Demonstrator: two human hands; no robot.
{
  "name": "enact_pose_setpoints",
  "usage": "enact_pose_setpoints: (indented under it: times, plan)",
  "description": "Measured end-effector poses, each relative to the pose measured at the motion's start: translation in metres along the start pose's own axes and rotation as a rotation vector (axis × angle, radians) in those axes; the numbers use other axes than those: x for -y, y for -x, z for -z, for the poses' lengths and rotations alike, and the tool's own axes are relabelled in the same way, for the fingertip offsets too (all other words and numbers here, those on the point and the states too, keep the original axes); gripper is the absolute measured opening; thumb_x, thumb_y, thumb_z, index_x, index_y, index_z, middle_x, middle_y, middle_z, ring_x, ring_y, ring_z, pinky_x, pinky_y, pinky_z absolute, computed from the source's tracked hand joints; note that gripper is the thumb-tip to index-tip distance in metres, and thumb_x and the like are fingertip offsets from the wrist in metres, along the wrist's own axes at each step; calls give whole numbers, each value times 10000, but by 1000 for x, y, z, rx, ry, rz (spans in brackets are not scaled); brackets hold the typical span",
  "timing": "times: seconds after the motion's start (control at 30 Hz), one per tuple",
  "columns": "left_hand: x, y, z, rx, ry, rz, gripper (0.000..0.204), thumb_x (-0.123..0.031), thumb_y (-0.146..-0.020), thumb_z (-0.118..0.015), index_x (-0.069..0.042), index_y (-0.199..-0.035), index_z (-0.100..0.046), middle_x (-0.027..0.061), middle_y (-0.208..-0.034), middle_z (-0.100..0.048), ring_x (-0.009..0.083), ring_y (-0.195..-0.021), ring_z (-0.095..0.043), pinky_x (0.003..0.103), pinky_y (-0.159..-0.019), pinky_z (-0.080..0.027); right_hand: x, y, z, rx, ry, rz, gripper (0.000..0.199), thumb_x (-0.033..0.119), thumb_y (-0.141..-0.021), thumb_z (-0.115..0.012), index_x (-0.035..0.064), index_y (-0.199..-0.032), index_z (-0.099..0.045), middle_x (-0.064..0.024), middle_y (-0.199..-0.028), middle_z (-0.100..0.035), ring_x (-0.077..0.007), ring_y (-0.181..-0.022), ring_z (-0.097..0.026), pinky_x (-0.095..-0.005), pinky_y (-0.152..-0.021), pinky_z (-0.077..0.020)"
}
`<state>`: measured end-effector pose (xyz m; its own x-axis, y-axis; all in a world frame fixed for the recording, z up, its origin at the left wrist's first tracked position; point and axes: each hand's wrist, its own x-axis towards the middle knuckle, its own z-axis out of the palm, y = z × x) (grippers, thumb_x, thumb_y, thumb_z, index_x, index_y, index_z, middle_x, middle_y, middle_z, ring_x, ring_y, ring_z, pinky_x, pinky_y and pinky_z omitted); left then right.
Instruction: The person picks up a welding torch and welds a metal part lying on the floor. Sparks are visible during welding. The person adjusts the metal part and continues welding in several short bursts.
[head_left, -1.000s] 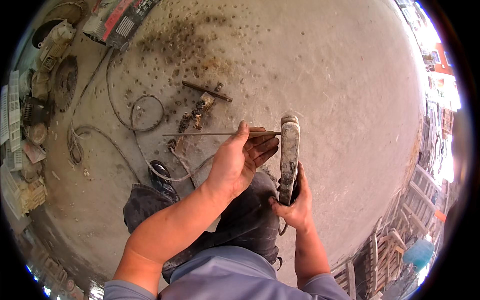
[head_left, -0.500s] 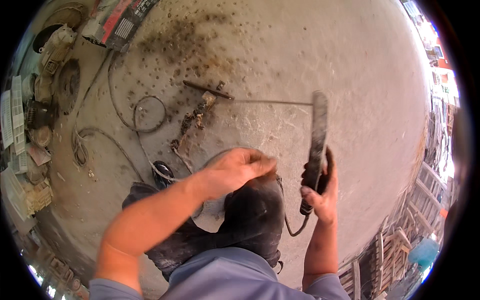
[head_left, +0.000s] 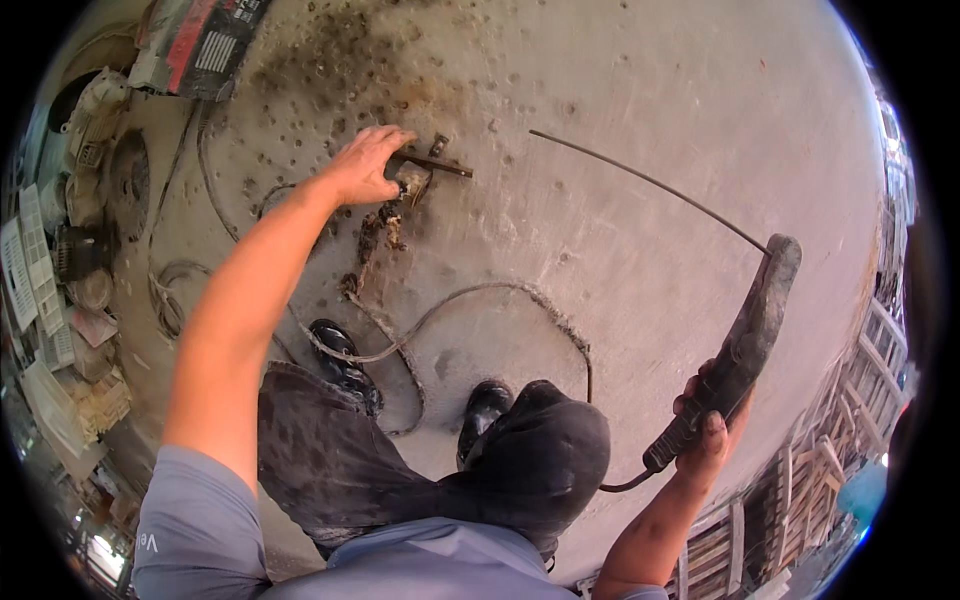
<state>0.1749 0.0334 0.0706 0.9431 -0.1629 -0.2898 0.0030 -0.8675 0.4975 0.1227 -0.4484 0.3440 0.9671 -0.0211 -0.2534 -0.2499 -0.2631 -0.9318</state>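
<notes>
My right hand (head_left: 715, 440) is closed around the dark ribbed handle of a welding electrode holder (head_left: 745, 345), out to the right of my knee. A thin welding rod (head_left: 650, 180) sticks out from the holder's jaw end toward the upper left, clear of the work. My left arm stretches forward, and my left hand (head_left: 365, 165) is over the left end of a flat rusty metal bar (head_left: 440, 164), thumb and fingers apart around it. The bar lies across a small metal piece on the floor. Beside it a crusted clamp (head_left: 370, 240) ends a cable; my hand hides part of this.
A welding cable (head_left: 480, 288) curves over the floor near my boots (head_left: 345, 355). A red and grey box-shaped machine (head_left: 200, 45) stands at the upper left. Old parts and plastic crates (head_left: 30, 265) line the left side; wooden pallets (head_left: 790, 500) stand at the lower right.
My left hand has moved from above my knee forward to the metal bar. My right hand has swung the electrode holder to the right, taking the rod tip away from the bar.
</notes>
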Motion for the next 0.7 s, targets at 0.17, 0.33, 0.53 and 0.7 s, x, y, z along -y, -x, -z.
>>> enact_pose_setpoints:
  times: [0.17, 0.33, 0.53, 0.7]
  plan:
    - [-28, -25, -4, 185, -50, -87, 1028, -399, -621, -849, -188, -1511, -380, 178, -1515, -384, 387, -1416, -320, 537, -1155, -242, -8, 4, -8, -32, -2, -75, 935, 483, -713, -784, 5, -1404, -372, -128, -1139, -527, -184, -894, -594, -290, -646, -535]
    - [-59, -41, -5, 421, -110, 82, 1081, -357, -576, -892, -257, -1518, -370, 194, -1415, -439, 396, -1366, -370, 580, -1140, -236, -3, 5, -23, -83, 68, -90, 1094, 546, -647, -771, -13, -1469, -314, -121, -1054, -530, -181, -811, -590, -289, -609, -503]
    - [-49, -42, -22, 426, -192, 107, 951, -375, -646, -888, -272, -1474, -431, 171, -1377, -462, 392, -1362, -377, 649, -1165, -168, 0, 3, -31, -103, 47, -66, 1146, 519, -649, -790, -19, -1510, -257, -116, -1030, -540, -171, -778, -596, -276, -580, -499]
    - [-55, -23, -22, 349, -188, 60, 753, -560, -744, -784, -250, -1389, -550, 199, -1453, -431, 404, -1418, -313, 662, -1177, -104, -4, -1, -32, -120, 66, -80, 1218, 597, -624, -818, -16, -1510, -250, -120, -1028, -556, -172, -771, -600, -275, -582, -496]
